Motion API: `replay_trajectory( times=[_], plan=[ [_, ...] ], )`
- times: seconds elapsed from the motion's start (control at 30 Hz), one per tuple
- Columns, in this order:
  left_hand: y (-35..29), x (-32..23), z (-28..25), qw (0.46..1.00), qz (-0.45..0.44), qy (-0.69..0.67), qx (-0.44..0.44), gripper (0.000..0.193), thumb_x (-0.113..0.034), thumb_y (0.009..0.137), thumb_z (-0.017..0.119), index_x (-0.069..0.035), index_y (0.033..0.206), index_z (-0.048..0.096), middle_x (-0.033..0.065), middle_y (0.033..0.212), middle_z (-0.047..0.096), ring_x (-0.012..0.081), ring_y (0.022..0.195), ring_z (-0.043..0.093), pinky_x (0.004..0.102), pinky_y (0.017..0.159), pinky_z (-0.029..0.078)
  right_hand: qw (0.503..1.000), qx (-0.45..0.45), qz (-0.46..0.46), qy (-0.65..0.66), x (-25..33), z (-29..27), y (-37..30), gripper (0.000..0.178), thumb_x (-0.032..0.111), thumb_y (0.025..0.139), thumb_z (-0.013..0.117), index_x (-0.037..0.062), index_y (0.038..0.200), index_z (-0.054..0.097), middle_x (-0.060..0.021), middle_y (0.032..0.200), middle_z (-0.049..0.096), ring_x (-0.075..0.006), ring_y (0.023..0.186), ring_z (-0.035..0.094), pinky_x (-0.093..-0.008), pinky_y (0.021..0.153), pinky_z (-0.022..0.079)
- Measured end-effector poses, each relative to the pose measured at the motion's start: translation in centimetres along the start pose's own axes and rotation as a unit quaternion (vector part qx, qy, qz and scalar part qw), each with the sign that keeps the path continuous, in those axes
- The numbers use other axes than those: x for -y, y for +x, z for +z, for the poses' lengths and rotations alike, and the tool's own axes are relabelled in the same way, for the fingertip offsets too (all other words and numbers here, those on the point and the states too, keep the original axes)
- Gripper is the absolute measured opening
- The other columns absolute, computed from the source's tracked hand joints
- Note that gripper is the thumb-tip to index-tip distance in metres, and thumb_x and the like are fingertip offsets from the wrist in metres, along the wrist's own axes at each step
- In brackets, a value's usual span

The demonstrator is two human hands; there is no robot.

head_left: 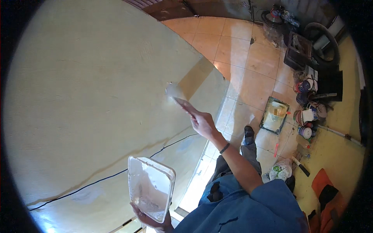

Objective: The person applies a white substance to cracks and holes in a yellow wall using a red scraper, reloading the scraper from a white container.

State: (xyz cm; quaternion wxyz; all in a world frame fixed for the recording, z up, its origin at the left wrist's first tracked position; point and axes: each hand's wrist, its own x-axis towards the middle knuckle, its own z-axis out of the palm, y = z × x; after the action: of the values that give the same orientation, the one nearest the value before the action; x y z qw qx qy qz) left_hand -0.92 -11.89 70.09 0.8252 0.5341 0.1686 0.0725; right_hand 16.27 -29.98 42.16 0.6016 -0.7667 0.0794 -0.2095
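My right hand [203, 123] is closed round the handle of a putty knife [183, 103], its blade reaching up to the pale greenish wall [89, 89]. A wet whitish patch [173, 90] of filler lies on the wall right at the blade's tip. Lower down, my left hand [149, 220] grips a white rectangular plastic tub [153, 174] by its lower end. The tub is tilted with its mouth toward me. White filler [149, 206] clings inside near its bottom, and smears mark its walls. Part of the left hand's fingers is hidden behind the tub.
A dark cable [101, 179] runs slantwise across the wall. On the tiled floor [258, 87] stand a paint tray [273, 121], several paint cans [305, 133], a plastic bag [282, 169] and a brush [301, 167]. Black bins [298, 48] and a tyre [330, 58] sit farther off.
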Motion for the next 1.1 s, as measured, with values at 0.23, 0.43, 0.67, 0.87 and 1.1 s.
replay_trajectory(
  times=[0.23, 0.43, 0.67, 0.87, 1.1],
  plan=[
    [0.4, 0.4, -1.6, 0.982, 0.076, 0.170, 0.027, 0.062, -0.043, 0.104, 0.051, 0.002, 0.146, 0.042, 0.0205, 0.145, 0.052, 0.0316, 0.127, 0.056, 0.0497, 0.107, 0.048, 0.980, -0.195, 0.027, 0.037, 0.5, 3.9, 2.9, 0.065, -0.003, 0.088, 0.061, 0.0157, 0.150, 0.051, -0.0236, 0.102, 0.070, -0.0395, 0.074, 0.070, -0.0409, 0.064, 0.056],
    [0.1, -0.1, 0.3, 0.998, 0.006, -0.036, -0.050, 0.057, -0.020, 0.098, 0.065, 0.006, 0.144, 0.043, 0.0223, 0.140, 0.055, 0.0288, 0.121, 0.061, 0.0463, 0.105, 0.051, 0.977, -0.209, 0.018, -0.037, 2.2, 9.7, 4.6, 0.080, -0.003, 0.081, 0.069, 0.0105, 0.154, 0.039, -0.0214, 0.148, 0.051, -0.0423, 0.123, 0.060, -0.0449, 0.083, 0.063],
    [0.3, 0.0, -3.6, 0.853, 0.164, 0.492, -0.059, 0.067, -0.046, 0.101, 0.046, 0.000, 0.149, 0.041, 0.0180, 0.148, 0.051, 0.0342, 0.133, 0.052, 0.0535, 0.111, 0.043, 0.990, -0.136, -0.017, -0.013, 1.0, 6.7, 1.8, 0.075, -0.002, 0.083, 0.067, 0.0123, 0.152, 0.043, -0.0217, 0.153, 0.045, -0.0405, 0.111, 0.065, -0.0433, 0.078, 0.063],
    [0.5, -0.2, -4.1, 0.818, 0.206, 0.536, -0.028, 0.068, -0.053, 0.105, 0.040, 0.000, 0.148, 0.042, 0.0179, 0.148, 0.050, 0.0334, 0.133, 0.052, 0.0519, 0.110, 0.045, 0.982, -0.171, 0.070, 0.031, -0.3, 2.0, 2.5, 0.037, 0.004, 0.088, 0.065, 0.0083, 0.125, 0.065, -0.0220, 0.079, 0.067, -0.0399, 0.069, 0.068, -0.0459, 0.060, 0.053],
    [0.4, 0.4, -3.7, 0.870, 0.168, 0.460, -0.057, 0.066, -0.051, 0.106, 0.039, -0.001, 0.147, 0.042, 0.0173, 0.148, 0.050, 0.0324, 0.132, 0.053, 0.0510, 0.109, 0.046, 0.997, -0.077, -0.003, -0.002, -1.0, 4.7, 1.5, 0.008, 0.009, 0.086, 0.067, 0.0046, 0.093, 0.065, -0.0230, 0.076, 0.066, -0.0433, 0.069, 0.066, -0.0503, 0.062, 0.052]
  ],
)
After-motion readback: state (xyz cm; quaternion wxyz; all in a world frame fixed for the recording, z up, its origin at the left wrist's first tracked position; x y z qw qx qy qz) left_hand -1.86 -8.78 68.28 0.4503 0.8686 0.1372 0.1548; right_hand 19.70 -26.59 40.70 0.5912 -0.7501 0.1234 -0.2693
